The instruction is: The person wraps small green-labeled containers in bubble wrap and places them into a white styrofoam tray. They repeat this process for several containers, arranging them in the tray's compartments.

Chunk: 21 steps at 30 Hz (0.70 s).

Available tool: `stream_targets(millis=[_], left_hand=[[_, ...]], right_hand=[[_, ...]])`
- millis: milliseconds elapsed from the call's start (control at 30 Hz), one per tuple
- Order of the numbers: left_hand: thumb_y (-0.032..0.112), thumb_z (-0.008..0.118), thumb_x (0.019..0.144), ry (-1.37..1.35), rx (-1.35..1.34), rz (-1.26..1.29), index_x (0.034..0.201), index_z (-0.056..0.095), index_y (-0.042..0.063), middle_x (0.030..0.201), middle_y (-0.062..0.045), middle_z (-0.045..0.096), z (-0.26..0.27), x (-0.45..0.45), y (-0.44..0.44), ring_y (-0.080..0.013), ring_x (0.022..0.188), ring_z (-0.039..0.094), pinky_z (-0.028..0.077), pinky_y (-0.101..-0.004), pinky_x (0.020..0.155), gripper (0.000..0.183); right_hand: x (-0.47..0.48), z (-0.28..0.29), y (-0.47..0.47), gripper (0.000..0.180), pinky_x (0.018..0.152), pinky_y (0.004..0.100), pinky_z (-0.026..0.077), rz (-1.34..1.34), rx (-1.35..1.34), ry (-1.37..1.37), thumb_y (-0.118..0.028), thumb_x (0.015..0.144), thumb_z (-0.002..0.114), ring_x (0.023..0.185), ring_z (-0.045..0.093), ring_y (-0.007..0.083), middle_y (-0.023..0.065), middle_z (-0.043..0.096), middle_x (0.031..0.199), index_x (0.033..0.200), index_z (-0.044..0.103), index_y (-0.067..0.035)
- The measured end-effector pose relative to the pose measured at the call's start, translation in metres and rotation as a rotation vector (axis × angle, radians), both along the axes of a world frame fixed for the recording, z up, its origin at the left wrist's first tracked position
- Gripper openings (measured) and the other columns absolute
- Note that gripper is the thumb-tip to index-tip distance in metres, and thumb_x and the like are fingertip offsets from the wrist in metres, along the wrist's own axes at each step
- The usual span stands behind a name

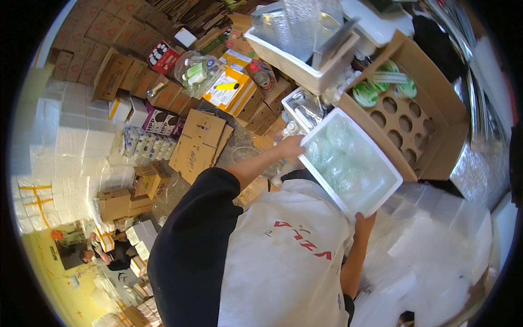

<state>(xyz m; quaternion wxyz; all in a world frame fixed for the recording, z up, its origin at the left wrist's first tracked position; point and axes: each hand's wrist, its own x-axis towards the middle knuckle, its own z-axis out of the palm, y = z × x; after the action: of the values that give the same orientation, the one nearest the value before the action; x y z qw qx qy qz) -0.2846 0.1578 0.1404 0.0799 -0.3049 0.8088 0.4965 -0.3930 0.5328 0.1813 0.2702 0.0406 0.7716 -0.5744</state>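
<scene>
A white foam box (371, 144) is held tilted in front of my torso by both hands. My left hand (292, 147) grips its left corner, and my right hand (365, 222) grips the corner nearest my body. Inside lie pale green, rounded items (341, 157) under shiny clear plastic; what they are exactly cannot be made out. Just beyond the foam box stands an open cardboard box (445, 122) with a round-holed cardboard insert (390, 122). Several green-lidded cups (365, 95) sit at the far end of that insert. A smaller foam box (289, 101) with silvery lining is beside it.
A large foam box (282, 57) holds silvery insulating sheets. Stacked cartons (118, 24) and wrapped white foam boxes (73, 135) line the left. Flattened cardboard (200, 139) leans near the floor. Clear plastic bags (421, 253) lie at right. Another person (116, 253) works far left.
</scene>
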Motion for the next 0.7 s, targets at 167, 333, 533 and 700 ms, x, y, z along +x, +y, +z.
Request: stream_targets(millis=[167, 333, 533, 700], left_hand=[[0.019, 0.063, 0.083, 0.166, 0.363, 0.168, 0.111, 0.067, 0.003, 0.095, -0.007, 0.071, -0.012, 0.028, -0.021, -0.0173, 0.088, 0.066, 0.051, -0.0321, 0.081, 0.032], [0.018, 0.066, 0.083, -0.026, -0.312, 0.335, 0.098, 0.071, 0.004, 0.09, -0.013, 0.072, -0.016, 0.079, -0.116, -0.0294, 0.078, 0.068, 0.054, -0.0372, 0.074, 0.021], [0.026, 0.063, 0.086, 0.01, -0.905, 0.384, 0.126, 0.056, 0.005, 0.132, -0.013, 0.055, -0.073, 0.164, -0.278, -0.0311, 0.129, 0.046, 0.037, -0.0499, 0.103, 0.046], [0.04, 0.058, 0.093, -0.149, -0.853, 0.142, 0.134, 0.053, 0.007, 0.141, -0.01, 0.05, -0.102, 0.197, -0.3, -0.0281, 0.139, 0.036, 0.028, -0.0462, 0.113, 0.053]], right_hand=[[0.061, -0.018, 0.003, 0.073, 0.095, 0.0344, 0.044, -0.121, 0.002, -0.105, 0.002, 0.069, 0.055, 0.108, 0.056, 0.029, 0.02, 0.054, 0.122, 0.139, 0.036, 0.004], [0.117, 0.005, -0.049, 0.063, 0.086, 0.0381, 0.05, -0.261, 0.086, -0.285, 0.004, 0.074, 0.053, 0.101, 0.058, 0.0283, 0.0172, 0.055, 0.116, 0.135, 0.038, 0.003], [0.173, 0.024, -0.139, 0.032, 0.063, 0.0441, 0.052, -0.428, 0.34, -0.45, -0.002, 0.079, 0.054, 0.078, 0.062, 0.0259, 0.0123, 0.058, 0.089, 0.109, 0.052, 0.007], [0.203, 0.035, -0.18, 0.009, 0.057, 0.0403, 0.048, -0.445, 0.402, -0.403, -0.003, 0.08, 0.053, 0.064, 0.058, 0.0232, 0.0091, 0.055, 0.073, 0.08, 0.056, 0.005]])
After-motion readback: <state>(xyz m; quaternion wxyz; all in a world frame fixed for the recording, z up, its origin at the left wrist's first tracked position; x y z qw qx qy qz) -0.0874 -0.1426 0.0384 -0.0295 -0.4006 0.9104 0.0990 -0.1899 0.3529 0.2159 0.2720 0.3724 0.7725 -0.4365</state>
